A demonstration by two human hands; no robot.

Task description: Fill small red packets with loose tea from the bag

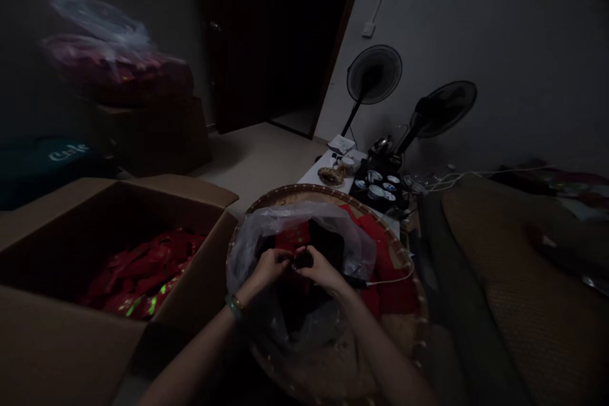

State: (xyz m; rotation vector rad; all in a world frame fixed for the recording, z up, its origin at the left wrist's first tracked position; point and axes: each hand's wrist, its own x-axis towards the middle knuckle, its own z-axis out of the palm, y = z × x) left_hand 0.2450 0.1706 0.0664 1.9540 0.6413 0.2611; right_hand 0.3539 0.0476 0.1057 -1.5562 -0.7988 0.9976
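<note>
The room is dim. My left hand (269, 266) and my right hand (320, 268) meet over a clear plastic bag (266, 228) lying in a round woven basket (409, 266). Both have their fingers curled together around a small dark thing (302, 259) that I cannot make out. Red packets (387, 279) lie in the basket under and beside the bag. A green bangle sits on my left wrist.
An open cardboard box (42, 330) with red packets (137, 273) stands at the left. Two standing fans (373, 74) and a tea tray with cups (378, 184) are behind the basket. A brown couch seat (514, 279) lies to the right. A dark doorway (271, 38) is at the back.
</note>
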